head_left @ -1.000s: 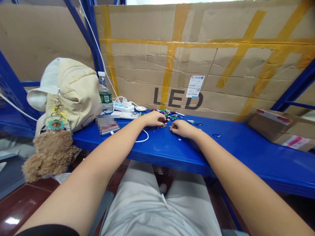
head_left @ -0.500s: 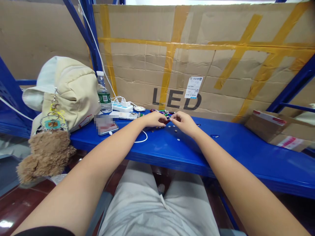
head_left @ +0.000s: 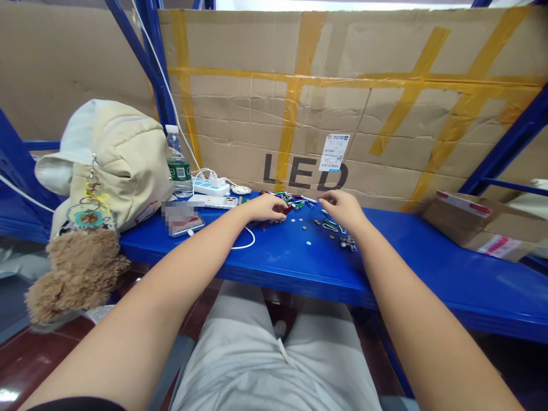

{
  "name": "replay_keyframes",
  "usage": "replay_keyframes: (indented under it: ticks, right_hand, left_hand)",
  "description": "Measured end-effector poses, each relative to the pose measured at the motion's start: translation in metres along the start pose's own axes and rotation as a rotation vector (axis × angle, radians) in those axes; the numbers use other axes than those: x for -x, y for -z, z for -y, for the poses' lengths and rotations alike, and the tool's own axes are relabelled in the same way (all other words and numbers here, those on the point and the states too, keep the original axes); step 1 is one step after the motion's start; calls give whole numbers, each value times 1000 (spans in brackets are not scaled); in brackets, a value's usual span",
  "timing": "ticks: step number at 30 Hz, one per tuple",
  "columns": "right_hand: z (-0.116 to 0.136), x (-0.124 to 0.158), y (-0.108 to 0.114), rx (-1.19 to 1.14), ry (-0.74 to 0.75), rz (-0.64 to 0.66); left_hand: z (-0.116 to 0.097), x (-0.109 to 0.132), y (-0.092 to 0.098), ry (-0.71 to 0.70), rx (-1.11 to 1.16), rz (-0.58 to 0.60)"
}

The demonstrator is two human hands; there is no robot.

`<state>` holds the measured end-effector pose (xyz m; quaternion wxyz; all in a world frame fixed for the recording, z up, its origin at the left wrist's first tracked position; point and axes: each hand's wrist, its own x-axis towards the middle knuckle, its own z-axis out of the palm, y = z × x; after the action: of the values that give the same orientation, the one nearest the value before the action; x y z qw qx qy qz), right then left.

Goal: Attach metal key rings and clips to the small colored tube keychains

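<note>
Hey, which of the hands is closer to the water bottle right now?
Left. The left hand rests on the blue shelf, right of the water bottle; the right hand is even farther right, by the small metal parts.

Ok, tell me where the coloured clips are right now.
Head view, centre: the coloured clips lie on the blue shelf below the LED lettering on the cardboard, between the left hand and the right hand.

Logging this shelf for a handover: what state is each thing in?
left hand, curled on clips, grip unclear
right hand, palm down above clips, grip unclear
water bottle, upright, capped
power strip, plug inserted
phone, flat, cable attached
small cardboard box, closed
</note>
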<state>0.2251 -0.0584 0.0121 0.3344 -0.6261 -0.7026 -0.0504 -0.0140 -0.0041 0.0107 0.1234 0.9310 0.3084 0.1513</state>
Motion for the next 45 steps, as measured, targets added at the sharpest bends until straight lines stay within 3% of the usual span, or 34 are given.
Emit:
replay_keyframes:
  ticks: [5,11,24,31,38,45]
  right_hand:
    - [-27,0,6,254,-133,315]
    - [-27,1,6,275,-149,427]
    - [-22,0,-3,261,-87,406]
    - [-37,-1,14,392,-215,359]
    - [-30,6,38,393,-342,463]
    - [-58,16,58,141,-419,668]
  left_hand:
    - [-1,1,0,10,-13,11]
    - [2,0,-1,-19,-61,1]
    - [1,1,2,1,-39,21]
    - [4,1,4,-16,-59,10]
    - [5,-1,1,11,-35,36]
    - [4,-1,0,6,-73,34]
